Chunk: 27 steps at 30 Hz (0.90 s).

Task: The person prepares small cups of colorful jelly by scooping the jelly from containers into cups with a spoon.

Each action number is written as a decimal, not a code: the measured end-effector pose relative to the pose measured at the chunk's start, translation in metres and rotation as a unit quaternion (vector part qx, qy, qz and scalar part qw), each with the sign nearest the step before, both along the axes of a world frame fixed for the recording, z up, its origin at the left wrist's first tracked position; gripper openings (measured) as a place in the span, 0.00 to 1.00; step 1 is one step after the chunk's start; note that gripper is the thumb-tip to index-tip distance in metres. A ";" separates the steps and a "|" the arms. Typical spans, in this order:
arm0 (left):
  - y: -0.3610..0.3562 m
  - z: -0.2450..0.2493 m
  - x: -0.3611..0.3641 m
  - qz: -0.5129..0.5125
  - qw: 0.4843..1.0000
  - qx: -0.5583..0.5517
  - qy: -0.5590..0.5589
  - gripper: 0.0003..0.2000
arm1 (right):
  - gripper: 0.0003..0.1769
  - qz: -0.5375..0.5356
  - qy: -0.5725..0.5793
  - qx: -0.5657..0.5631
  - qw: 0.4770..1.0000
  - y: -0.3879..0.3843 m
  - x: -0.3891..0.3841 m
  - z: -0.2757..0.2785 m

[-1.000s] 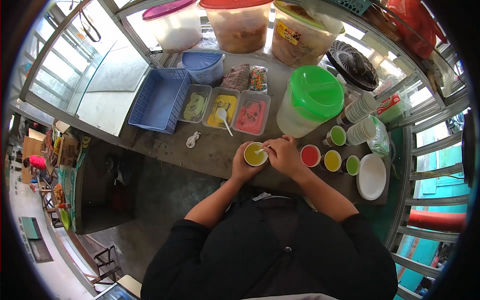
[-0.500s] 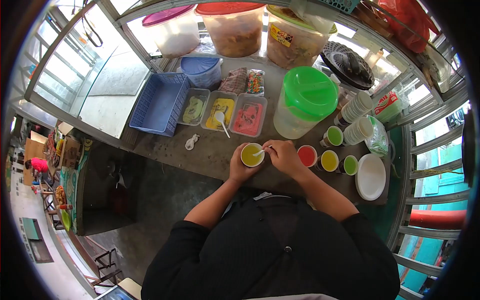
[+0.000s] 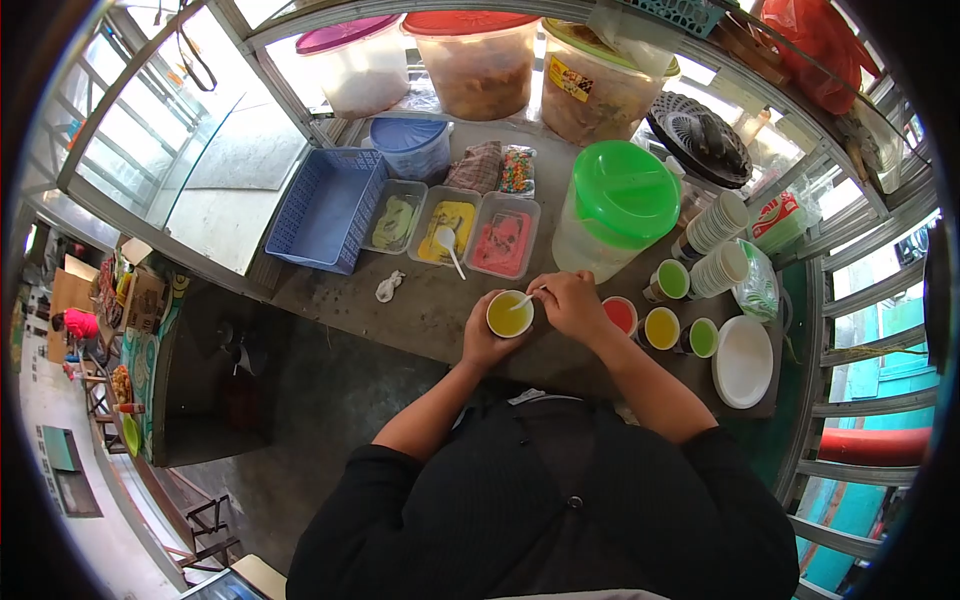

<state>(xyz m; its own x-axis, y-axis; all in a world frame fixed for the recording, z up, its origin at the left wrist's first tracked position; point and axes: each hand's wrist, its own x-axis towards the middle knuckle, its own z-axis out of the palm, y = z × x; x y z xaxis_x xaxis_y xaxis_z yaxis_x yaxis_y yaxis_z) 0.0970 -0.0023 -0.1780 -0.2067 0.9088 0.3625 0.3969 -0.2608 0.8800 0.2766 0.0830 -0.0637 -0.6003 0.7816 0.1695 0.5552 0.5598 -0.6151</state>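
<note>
The left hand (image 3: 484, 335) has its fingers curled around a cup (image 3: 509, 320) of yellow liquid; the right hand (image 3: 568, 306) has its fingers closed on a white spoon (image 3: 521, 302) dipped in it. Right of these fingers, a red-filled cup (image 3: 620, 316) stands on the tabletop (image 3: 345, 300). Beyond them are a green-lidded container (image 3: 626, 195) and, farther left, a blue basket (image 3: 325, 212).
</note>
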 end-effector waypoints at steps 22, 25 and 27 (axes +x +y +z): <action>0.002 0.001 0.002 -0.024 0.995 -0.028 -0.090 0.37 | 0.06 -0.002 0.089 0.008 0.996 -0.005 -0.006 -0.032; 0.002 0.003 0.001 -0.017 0.997 -0.023 -0.065 0.37 | 0.06 -0.010 0.052 0.079 0.995 -0.006 -0.006 -0.017; 0.000 0.002 0.002 -0.014 0.997 -0.023 -0.070 0.37 | 0.06 -0.014 0.035 0.059 0.998 -0.009 -0.004 -0.015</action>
<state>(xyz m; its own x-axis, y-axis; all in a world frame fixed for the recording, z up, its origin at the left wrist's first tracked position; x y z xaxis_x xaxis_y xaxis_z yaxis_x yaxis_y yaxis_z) 0.0987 -0.0019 -0.1762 -0.2268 0.9297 0.2903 0.2621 -0.2288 0.9375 0.2722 0.0741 -0.0788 -0.5617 0.7700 0.3027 0.5294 0.6156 -0.5837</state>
